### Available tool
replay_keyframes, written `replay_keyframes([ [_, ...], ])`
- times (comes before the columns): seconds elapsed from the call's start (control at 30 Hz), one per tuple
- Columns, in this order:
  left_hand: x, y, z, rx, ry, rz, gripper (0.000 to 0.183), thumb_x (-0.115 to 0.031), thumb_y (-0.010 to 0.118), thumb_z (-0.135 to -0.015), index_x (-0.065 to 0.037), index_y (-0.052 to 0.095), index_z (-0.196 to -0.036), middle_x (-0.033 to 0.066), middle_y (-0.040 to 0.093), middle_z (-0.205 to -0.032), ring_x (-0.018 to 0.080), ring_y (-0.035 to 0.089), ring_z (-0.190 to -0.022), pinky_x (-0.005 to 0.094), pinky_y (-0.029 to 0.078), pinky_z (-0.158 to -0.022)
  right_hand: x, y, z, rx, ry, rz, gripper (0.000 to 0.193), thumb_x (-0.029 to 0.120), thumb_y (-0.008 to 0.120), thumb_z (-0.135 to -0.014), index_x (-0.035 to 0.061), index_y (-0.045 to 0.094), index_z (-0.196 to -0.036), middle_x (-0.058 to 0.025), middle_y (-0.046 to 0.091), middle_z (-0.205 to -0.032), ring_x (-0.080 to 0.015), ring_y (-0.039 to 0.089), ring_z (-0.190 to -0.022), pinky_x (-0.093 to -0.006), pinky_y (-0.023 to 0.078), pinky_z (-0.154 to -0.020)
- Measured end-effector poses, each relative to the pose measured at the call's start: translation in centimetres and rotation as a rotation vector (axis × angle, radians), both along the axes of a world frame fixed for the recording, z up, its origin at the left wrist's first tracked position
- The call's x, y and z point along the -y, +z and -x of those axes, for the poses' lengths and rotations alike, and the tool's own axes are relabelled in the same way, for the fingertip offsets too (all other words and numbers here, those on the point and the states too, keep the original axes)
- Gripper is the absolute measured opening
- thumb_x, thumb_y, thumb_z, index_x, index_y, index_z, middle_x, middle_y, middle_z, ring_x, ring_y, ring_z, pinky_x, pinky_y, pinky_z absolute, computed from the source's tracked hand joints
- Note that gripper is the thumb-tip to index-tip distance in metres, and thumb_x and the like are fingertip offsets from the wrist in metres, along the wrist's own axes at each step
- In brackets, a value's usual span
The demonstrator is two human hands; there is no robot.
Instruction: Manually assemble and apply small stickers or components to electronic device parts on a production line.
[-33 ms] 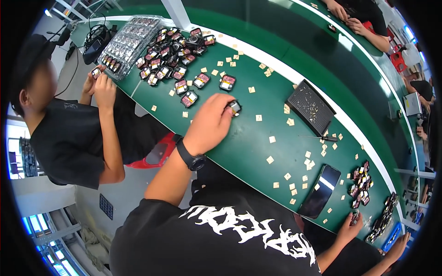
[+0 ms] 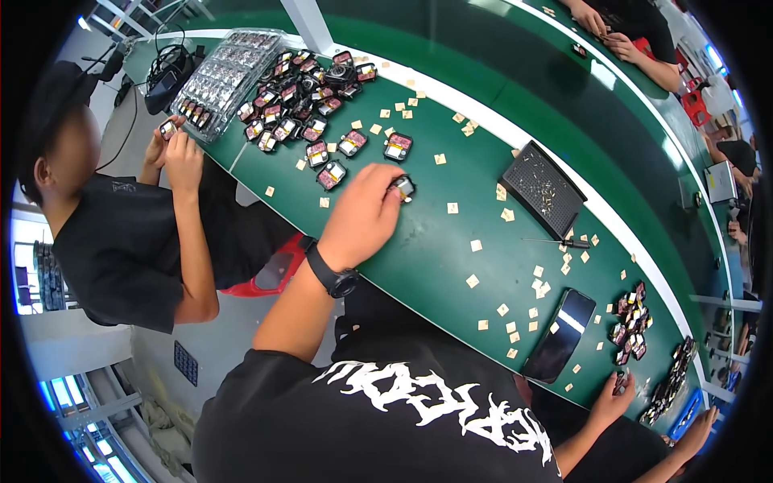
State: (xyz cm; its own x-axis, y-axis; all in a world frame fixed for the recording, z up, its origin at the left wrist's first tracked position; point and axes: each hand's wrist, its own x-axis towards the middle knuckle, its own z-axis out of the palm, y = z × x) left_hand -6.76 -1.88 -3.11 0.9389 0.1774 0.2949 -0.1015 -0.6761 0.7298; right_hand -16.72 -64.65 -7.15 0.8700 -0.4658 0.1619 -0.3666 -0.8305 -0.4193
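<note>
Where the clear tray (image 2: 229, 76) lies far left of the black tray (image 2: 541, 187), its pockets hold rows of units. Left of the black tray, the left hand (image 2: 362, 217) pinches a small unit (image 2: 403, 187), likely to steady it on the green table (image 2: 435, 266). The black tray holds pale specks. Lower right of it, the right hand (image 2: 613, 398) rests; its grip cannot be told.

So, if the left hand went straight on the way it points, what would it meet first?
The small black module at the left hand's fingertips; beyond it, probably a tan square.
</note>
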Motion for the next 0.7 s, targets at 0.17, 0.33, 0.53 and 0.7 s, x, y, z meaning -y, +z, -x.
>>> replay_keyframes([
  [0.17,-0.1,0.1,-1.7,-0.008,0.017,-0.075,0.022,-0.004,0.057,-0.090,0.002,0.062,-0.111,0.0221,0.064,-0.105,0.0409,0.063,-0.098,0.0447,0.051,-0.085,0.1,1.0,0.9,0.213,-0.211,-0.380,0.051,0.008,0.078,-0.090,-0.0044,0.054,-0.133,-0.0113,0.060,-0.121,-0.0140,0.062,-0.097,-0.0274,0.051,-0.084],
  [0.33,-0.2,0.6,-1.5,-0.039,0.082,-0.296,0.021,-0.006,0.061,-0.092,0.001,0.064,-0.111,0.0207,0.065,-0.099,0.0401,0.064,-0.088,0.0454,0.051,-0.076,-10.5,6.4,-2.9,0.293,-0.010,-0.692,0.051,-0.002,0.078,-0.082,0.0006,0.056,-0.128,-0.0084,0.060,-0.116,-0.0022,0.051,-0.067,-0.0171,0.039,-0.059],
  [0.53,1.0,2.2,-1.9,-0.050,0.184,-0.589,0.026,-0.021,0.064,-0.097,0.001,0.070,-0.109,0.0191,0.069,-0.108,0.0386,0.066,-0.089,0.0429,0.054,-0.079,-22.3,9.4,-6.4,0.356,0.621,-0.828,0.059,-0.004,0.088,-0.065,0.0062,0.058,-0.115,-0.0079,0.056,-0.120,0.0003,0.040,-0.059,-0.0163,0.032,-0.049],
  [0.7,7.9,4.5,-0.7,-0.300,-0.281,0.449,0.035,-0.027,0.061,-0.103,-0.003,0.065,-0.128,0.0077,0.073,-0.108,0.0133,0.064,-0.080,0.0274,0.052,-0.068,-26.2,9.5,-8.0,0.242,0.940,-0.828,0.056,0.003,0.092,-0.066,0.0070,0.060,-0.112,-0.0115,0.060,-0.120,-0.0022,0.045,-0.059,-0.0192,0.038,-0.049],
])
